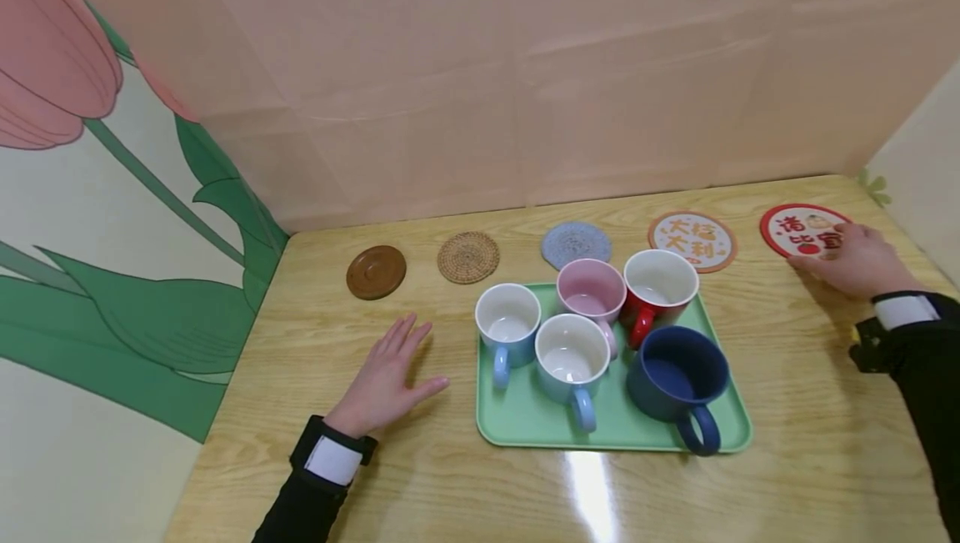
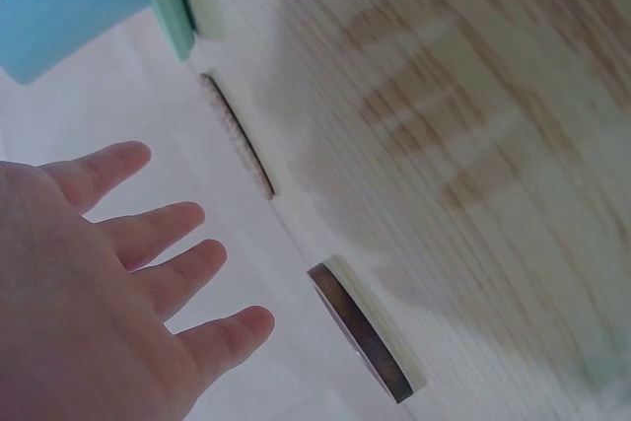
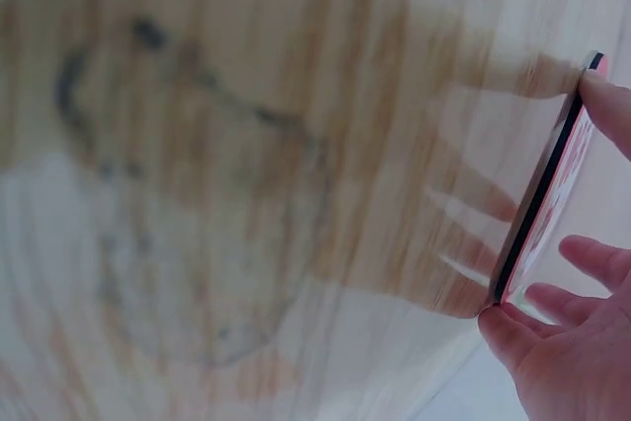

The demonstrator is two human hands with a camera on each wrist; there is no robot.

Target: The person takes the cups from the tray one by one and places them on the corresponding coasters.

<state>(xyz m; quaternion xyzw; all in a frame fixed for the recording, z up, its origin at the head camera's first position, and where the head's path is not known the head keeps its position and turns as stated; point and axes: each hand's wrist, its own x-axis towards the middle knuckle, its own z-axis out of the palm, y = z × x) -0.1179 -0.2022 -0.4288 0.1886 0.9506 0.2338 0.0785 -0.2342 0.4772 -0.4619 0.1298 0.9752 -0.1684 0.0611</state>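
At the far right of the head view, my right hand (image 1: 862, 263) holds a round red-rimmed coaster (image 1: 780, 230) by its edge, with the thumb on one side and fingertips on the other. The coaster (image 3: 552, 184) lies flat on the table in the right wrist view. My left hand (image 1: 386, 380) is held over the table left of the green tray (image 1: 525, 433), fingers spread and nothing in them. Closest to it are a brown wooden coaster (image 1: 377, 272) and a light blue mug (image 1: 507, 318) on the tray.
The tray also carries a second light blue mug (image 1: 572, 355), a pink mug (image 1: 591, 289), a red mug (image 1: 660, 289) and a navy mug (image 1: 675, 376). Along the back lie a woven coaster (image 1: 468, 258), a grey-blue coaster (image 1: 576, 243) and an orange-rimmed coaster (image 1: 692, 238).
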